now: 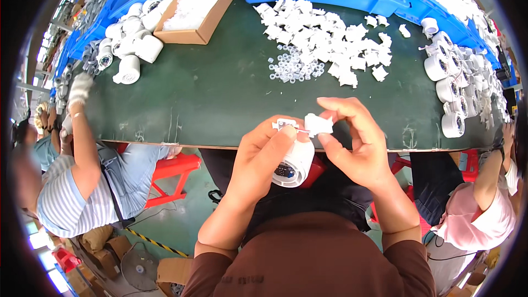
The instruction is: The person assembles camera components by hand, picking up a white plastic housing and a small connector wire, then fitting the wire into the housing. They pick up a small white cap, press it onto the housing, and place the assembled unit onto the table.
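Housing (pixel 300 157) sits clamped in our left hand (pixel 256 157), likely for steadiness, while our right hand (pixel 360 149) pinches a piece (pixel 317 125) beside it, the pile (pixel 319 32) beyond presumably placed for reach.

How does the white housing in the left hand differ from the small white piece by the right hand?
The housing is larger than the small piece. The housing is rounded, with a dark end showing; the small piece looks blocky and white throughout. Both are mostly white.

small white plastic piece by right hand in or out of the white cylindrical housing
Out: the small white plastic piece shows by the right hand, plainly outside the white cylindrical housing.
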Demonstrator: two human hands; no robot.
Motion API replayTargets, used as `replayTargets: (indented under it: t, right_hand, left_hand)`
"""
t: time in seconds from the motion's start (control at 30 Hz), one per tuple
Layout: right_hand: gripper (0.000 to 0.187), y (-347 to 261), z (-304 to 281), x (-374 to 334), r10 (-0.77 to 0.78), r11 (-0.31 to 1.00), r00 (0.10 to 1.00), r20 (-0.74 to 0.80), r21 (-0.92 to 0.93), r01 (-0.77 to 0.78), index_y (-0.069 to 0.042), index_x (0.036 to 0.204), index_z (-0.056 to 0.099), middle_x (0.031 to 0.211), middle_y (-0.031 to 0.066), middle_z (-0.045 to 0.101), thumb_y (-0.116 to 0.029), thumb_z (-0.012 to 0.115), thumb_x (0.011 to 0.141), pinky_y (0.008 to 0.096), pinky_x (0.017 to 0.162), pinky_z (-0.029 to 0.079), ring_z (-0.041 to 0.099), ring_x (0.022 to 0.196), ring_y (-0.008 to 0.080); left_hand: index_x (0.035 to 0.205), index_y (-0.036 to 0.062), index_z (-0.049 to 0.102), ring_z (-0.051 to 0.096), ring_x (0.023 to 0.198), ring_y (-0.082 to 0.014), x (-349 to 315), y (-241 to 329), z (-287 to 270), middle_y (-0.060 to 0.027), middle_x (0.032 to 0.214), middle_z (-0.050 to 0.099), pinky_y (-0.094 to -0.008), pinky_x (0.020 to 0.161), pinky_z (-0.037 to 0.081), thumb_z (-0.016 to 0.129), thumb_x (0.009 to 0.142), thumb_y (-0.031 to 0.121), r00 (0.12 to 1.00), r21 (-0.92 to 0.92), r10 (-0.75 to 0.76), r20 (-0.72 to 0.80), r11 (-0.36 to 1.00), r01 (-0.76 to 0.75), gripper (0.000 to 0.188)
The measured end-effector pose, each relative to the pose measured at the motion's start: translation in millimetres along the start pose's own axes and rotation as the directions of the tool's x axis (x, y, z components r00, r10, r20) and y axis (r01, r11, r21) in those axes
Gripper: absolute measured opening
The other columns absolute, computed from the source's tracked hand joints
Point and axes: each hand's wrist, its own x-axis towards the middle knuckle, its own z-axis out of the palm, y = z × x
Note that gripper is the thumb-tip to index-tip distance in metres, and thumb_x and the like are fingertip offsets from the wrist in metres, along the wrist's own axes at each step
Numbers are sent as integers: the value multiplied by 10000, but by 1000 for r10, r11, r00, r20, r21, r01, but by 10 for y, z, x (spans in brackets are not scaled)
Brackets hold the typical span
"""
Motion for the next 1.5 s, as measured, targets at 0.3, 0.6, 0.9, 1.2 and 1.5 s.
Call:
replayTargets:
  t: [0.3, 0.6, 0.9, 1.2, 1.5]
  right_hand:
    - [377, 12, 34, -2, 297, 895, 919, 259, 261, -363, 2, 1284, 595, 1139, 88, 675, 90, 591, 918, 318, 930, 525, 662, 1048, 158]
    - [356, -89, 339, -10, 187, 931, 981, 53, 310, -194, 8, 1287, 614, 1190, 100, 692, 62, 649, 936, 303, 959, 539, 657, 1141, 164]
    - [319, -83, 467, -17, 202, 951, 977, -67, 253, -179, 16, 1213, 652, 1099, 87, 703, 63, 701, 901, 274, 905, 536, 664, 1046, 137]
    - [374, 47, 589, -171, 84, 995, 986, -142, 61, -76, 1, 1291, 600, 1100, 47, 634, 113, 632, 936, 251, 881, 522, 627, 1040, 108]
    - [324, 55, 443, -106, 98, 983, 993, -67, 162, -86, 18, 1247, 625, 1075, 65, 650, 101, 643, 935, 280, 917, 523, 642, 1035, 130]
  left_hand:
    - [1021, -12, 677, 643, 902, -162, 14, -68, -41, -81, 1053, 698, -289, 798, 497, 552, 998, 70, 976, 330, 216, -3, 922, -203, 151]
    - [1115, 6, 682, 610, 963, -296, 109, -94, 22, -140, 1091, 686, -379, 870, 465, 548, 941, 49, 751, 848, 656, 77, 353, -395, 224]
    - [1097, -14, 661, 580, 903, -333, 153, -136, -27, -166, 1072, 675, -417, 834, 444, 410, 938, 145, 696, 851, 689, 203, 226, -473, 337]
    - [1085, 6, 651, 566, 849, -311, 193, -216, -79, -138, 1042, 670, -406, 775, 455, 486, 934, 233, 655, 848, 723, 222, 188, -495, 319]
    - [1063, 39, 641, 575, 853, -312, 177, -170, -153, -114, 1022, 664, -397, 759, 468, 645, 844, 148, 653, 836, 703, 280, 156, -527, 245]
